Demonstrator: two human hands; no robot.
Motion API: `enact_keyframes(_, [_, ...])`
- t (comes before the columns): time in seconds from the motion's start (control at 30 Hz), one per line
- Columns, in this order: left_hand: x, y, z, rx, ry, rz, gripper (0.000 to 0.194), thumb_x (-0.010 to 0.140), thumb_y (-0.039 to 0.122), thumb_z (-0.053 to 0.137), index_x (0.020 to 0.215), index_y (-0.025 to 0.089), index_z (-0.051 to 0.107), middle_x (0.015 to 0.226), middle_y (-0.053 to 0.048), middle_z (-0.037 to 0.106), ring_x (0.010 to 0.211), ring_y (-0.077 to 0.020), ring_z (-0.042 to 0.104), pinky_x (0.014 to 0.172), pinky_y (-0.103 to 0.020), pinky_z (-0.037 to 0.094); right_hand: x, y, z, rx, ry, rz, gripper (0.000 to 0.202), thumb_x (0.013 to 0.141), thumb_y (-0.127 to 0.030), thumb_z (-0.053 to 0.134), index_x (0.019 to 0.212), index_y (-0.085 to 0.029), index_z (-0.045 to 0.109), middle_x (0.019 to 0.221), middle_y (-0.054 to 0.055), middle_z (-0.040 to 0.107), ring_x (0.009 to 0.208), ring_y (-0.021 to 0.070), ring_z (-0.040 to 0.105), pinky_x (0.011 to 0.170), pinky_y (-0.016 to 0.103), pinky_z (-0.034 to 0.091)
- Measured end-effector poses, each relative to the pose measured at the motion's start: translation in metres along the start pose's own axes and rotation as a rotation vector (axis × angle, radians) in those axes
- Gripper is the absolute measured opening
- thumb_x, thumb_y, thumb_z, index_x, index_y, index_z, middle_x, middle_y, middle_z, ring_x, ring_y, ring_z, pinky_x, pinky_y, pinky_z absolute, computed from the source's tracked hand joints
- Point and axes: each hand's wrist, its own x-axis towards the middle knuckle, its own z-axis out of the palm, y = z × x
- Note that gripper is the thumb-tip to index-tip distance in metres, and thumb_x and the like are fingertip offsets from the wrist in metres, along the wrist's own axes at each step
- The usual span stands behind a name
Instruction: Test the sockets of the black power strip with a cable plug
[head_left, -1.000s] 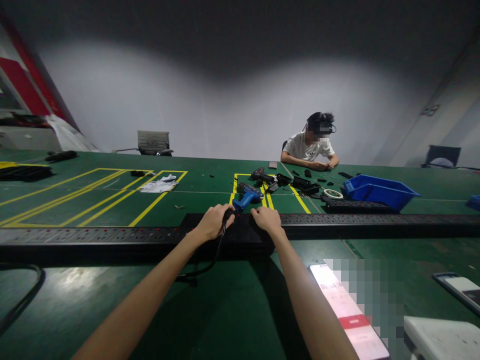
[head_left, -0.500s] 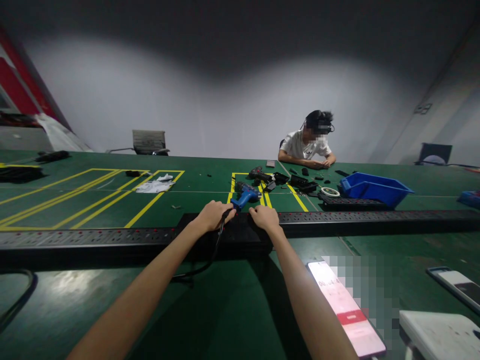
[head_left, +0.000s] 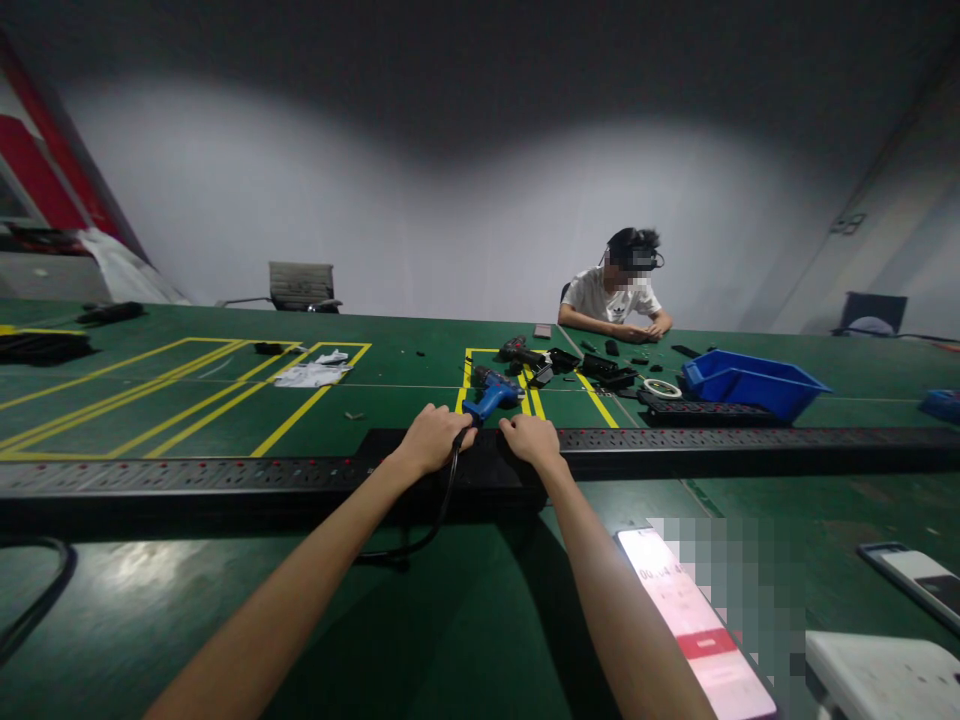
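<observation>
My left hand is closed round the lower end of a blue pistol-shaped power drill. A black cord hangs from its handle and curves down onto the green table. My right hand has its fingers curled at the top of a black box, just right of the drill. What lies inside those fingers is hidden. This box sits along a long black power strip that crosses the table.
Behind the drill lie another drill, black plastic parts, a tape roll and a blue bin. White gloves lie left. A phone is by my right forearm. A person sits across the table.
My view has shifted slightly. My left hand and the drill have barely moved, and the cord below it hangs a little further right. My right hand keeps its place.
</observation>
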Motion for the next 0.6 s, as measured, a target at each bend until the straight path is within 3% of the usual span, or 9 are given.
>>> enact_keyframes(0.4, [0.0,-0.008,0.012,-0.153,-0.047,-0.08,0.037,0.095,0.048,0.033,0.097,0.024,0.062,0.087,-0.007,0.07,0.085,-0.0215,0.065,0.076,-0.03,0.043,0.0,0.002,-0.001,-0.013,-0.037,-0.007,0.062,0.095,-0.052,0.021,0.108,-0.017,0.07,0.108,0.018,0.068,0.104,0.029,0.062,0.088,0.038,0.04])
enact_keyframes(0.6, [-0.002,-0.007,0.008,-0.167,-0.037,-0.08,0.038,0.095,0.049,0.033,0.095,0.025,0.062,0.088,-0.007,0.07,0.085,-0.0222,0.065,0.075,-0.03,0.044,0.001,0.001,-0.001,0.004,-0.054,0.008,0.062,0.095,-0.052,0.021,0.107,-0.016,0.07,0.108,0.018,0.068,0.104,0.0289,0.061,0.089,0.037,0.039])
